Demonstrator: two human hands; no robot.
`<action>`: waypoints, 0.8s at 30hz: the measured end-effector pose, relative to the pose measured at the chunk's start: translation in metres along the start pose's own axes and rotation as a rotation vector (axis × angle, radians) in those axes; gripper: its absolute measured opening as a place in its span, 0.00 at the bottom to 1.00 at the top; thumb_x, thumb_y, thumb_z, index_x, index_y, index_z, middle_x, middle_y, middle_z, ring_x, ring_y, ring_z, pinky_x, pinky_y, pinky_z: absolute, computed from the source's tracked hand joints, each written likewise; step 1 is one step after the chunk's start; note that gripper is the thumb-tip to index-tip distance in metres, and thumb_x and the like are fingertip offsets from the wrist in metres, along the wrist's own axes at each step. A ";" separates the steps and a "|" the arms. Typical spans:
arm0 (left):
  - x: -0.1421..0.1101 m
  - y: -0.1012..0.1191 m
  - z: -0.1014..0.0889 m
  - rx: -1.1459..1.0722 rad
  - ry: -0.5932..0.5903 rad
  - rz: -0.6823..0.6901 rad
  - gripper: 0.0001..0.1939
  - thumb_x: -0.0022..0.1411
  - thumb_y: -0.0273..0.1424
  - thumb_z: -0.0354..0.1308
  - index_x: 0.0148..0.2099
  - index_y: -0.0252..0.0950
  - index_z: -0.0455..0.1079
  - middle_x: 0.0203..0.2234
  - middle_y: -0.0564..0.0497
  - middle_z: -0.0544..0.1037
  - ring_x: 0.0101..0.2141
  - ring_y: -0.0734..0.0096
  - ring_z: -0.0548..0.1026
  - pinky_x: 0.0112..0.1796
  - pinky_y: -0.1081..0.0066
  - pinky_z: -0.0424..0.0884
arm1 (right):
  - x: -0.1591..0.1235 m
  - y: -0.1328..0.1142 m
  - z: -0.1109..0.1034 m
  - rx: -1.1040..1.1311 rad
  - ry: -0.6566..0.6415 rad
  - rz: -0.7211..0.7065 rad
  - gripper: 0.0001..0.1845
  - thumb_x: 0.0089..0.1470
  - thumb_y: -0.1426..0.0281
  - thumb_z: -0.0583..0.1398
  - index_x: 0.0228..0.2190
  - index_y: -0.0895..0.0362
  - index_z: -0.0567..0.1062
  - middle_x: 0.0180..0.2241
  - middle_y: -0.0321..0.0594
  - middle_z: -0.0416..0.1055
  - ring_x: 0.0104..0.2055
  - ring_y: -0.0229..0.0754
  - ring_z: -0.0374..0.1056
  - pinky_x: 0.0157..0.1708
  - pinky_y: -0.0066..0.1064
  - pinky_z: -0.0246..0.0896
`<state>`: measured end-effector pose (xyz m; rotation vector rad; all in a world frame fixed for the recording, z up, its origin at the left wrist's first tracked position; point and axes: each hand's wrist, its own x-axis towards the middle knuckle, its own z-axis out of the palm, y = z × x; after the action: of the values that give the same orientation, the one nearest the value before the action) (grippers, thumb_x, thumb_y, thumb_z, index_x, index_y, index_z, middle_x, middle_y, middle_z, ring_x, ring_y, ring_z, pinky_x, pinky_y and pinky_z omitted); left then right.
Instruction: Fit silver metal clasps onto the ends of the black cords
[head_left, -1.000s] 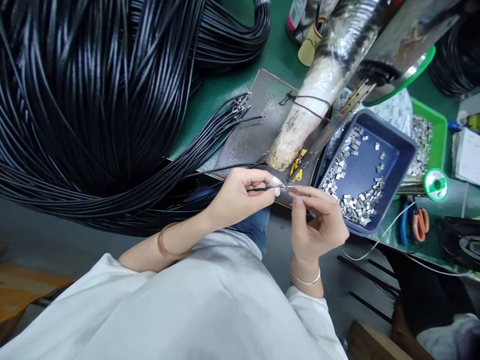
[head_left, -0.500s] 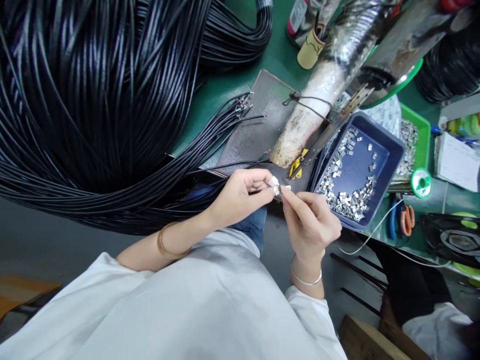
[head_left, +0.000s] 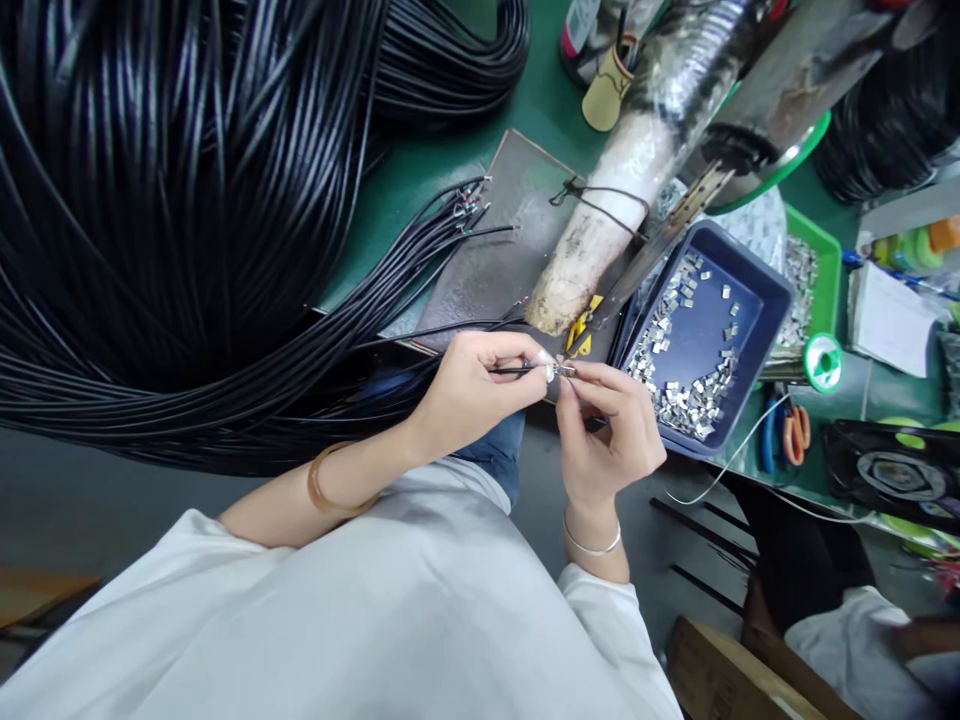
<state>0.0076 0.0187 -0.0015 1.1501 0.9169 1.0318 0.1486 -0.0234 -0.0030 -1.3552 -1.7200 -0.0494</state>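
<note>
My left hand (head_left: 487, 385), with white wrap on its fingertips, pinches a black cable (head_left: 510, 370) close to its stripped end. Facing it, my right hand (head_left: 604, 420) has thumb and forefinger closed at a small silvery piece (head_left: 564, 370) at that end. Whether this piece is bare wire or a metal connector is too small to tell. Both hands are held just off the bench's front edge. Beyond them lies a grey board (head_left: 517, 200), with the tip of a white wrapped tube (head_left: 577, 270) and a yellow piece (head_left: 581, 330) over it.
Thick bundles of black cable (head_left: 165, 200) cover the left side. A blue tray (head_left: 769, 300) of small metal connectors stands at the right, beside a green tray (head_left: 825, 255). Orange-and-blue-handled pliers (head_left: 795, 435), a solder spool (head_left: 823, 362) and a fan (head_left: 907, 475) lie farther right. Another person's sleeve (head_left: 847, 635) shows at lower right.
My right thumb and forefinger came in against the cable end, then shifted slightly, and the silvery piece shows between the hands again. My left hand keeps its pinch. The view has swung slightly right.
</note>
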 end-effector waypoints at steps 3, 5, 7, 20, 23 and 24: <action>0.002 -0.003 0.001 0.054 0.020 -0.015 0.05 0.56 0.27 0.60 0.30 0.30 0.75 0.24 0.52 0.76 0.25 0.79 0.71 0.27 0.80 0.68 | 0.001 0.002 0.002 0.013 -0.003 0.032 0.11 0.50 0.80 0.65 0.35 0.55 0.75 0.38 0.36 0.78 0.39 0.33 0.75 0.29 0.21 0.69; 0.002 -0.004 0.002 0.084 0.038 -0.010 0.05 0.56 0.28 0.60 0.31 0.30 0.75 0.22 0.53 0.74 0.23 0.80 0.68 0.25 0.80 0.66 | 0.002 0.003 0.002 0.013 -0.011 0.041 0.10 0.51 0.80 0.65 0.34 0.55 0.76 0.37 0.36 0.77 0.39 0.33 0.75 0.29 0.21 0.70; 0.002 -0.004 0.003 0.099 0.049 0.006 0.05 0.57 0.28 0.60 0.32 0.30 0.75 0.20 0.54 0.72 0.21 0.81 0.66 0.23 0.81 0.63 | 0.003 0.004 0.003 0.010 -0.010 0.040 0.10 0.51 0.79 0.65 0.35 0.55 0.76 0.37 0.36 0.77 0.39 0.34 0.75 0.29 0.21 0.70; 0.001 0.005 -0.001 0.056 -0.026 -0.033 0.06 0.56 0.29 0.60 0.31 0.30 0.75 0.27 0.50 0.77 0.26 0.78 0.71 0.26 0.81 0.66 | 0.001 0.000 0.003 -0.020 0.026 -0.048 0.11 0.49 0.79 0.66 0.34 0.54 0.74 0.39 0.37 0.78 0.37 0.34 0.76 0.35 0.24 0.74; 0.000 0.004 -0.003 0.075 -0.049 -0.064 0.07 0.56 0.29 0.60 0.30 0.30 0.74 0.24 0.51 0.75 0.24 0.80 0.67 0.24 0.80 0.62 | -0.001 0.002 0.001 -0.031 -0.013 -0.075 0.11 0.50 0.79 0.65 0.34 0.54 0.72 0.39 0.37 0.78 0.38 0.34 0.76 0.35 0.24 0.74; -0.001 0.004 -0.003 0.086 -0.056 -0.065 0.07 0.57 0.29 0.60 0.31 0.30 0.75 0.24 0.51 0.74 0.23 0.80 0.66 0.23 0.80 0.60 | -0.002 0.004 -0.002 -0.022 -0.023 -0.072 0.11 0.51 0.79 0.65 0.35 0.54 0.72 0.38 0.37 0.78 0.38 0.34 0.76 0.36 0.24 0.74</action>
<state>0.0037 0.0188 0.0017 1.2066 0.9558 0.9109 0.1531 -0.0248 -0.0052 -1.3143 -1.7921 -0.0940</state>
